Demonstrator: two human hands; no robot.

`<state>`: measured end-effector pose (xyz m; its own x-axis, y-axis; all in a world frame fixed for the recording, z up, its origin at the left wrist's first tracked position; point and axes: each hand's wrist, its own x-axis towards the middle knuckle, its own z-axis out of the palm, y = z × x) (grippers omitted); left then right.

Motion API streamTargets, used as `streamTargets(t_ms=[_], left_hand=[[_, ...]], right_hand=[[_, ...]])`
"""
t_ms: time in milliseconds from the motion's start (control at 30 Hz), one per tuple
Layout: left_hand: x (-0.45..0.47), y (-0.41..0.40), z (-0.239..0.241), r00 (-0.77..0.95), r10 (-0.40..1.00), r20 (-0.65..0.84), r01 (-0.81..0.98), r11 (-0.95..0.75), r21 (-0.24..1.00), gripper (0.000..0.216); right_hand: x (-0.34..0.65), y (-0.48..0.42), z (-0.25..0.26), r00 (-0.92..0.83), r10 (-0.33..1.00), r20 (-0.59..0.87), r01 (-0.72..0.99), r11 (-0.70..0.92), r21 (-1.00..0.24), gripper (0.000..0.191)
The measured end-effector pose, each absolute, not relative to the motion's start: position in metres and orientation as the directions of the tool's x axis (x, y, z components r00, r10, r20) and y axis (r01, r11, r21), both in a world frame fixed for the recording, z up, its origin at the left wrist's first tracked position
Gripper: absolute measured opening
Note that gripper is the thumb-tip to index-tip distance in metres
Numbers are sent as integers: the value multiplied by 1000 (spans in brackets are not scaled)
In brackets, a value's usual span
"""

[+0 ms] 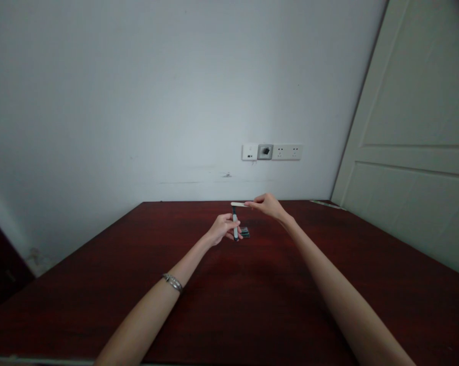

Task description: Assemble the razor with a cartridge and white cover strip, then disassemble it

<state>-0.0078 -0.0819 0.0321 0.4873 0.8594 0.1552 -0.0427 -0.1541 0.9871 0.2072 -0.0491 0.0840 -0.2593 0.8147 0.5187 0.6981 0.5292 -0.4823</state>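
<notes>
L hand [223,231] has fingers wrapped round grey handle [235,223], prob. aimed up/away (we can't tell which) so its far end faces the pale strip [238,204] pinched in R hand [269,205] fingers, over mid tabletop [229,305]. We can't confirm strip/handle contact, too small. Dark case [246,233] sits just beside L fingers, partly hidden, contents unclear; forearms [149,312] cut off btm.
</notes>
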Motion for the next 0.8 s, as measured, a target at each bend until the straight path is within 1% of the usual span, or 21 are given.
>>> streamTargets(t_ms=[167, 367, 567, 800], left_hand=[[-8, -81, 33, 470, 869, 156, -8, -173, 985, 27], [-9, -81, 31, 491, 857, 153, -4, -174, 985, 25], [-9, -81, 30, 521, 838, 159, -2, -186, 983, 28], [-9, -82, 31, 509, 846, 161, 13, -195, 981, 29]], right_hand=[[225, -49, 84, -219, 836, 503, 705, 492, -512, 59], [208, -54, 85, -228, 829, 510, 663, 516, -543, 60], [220, -51, 79, -158, 871, 466, 686, 436, -583, 60], [205, -54, 83, -228, 838, 495, 623, 517, -588, 59]])
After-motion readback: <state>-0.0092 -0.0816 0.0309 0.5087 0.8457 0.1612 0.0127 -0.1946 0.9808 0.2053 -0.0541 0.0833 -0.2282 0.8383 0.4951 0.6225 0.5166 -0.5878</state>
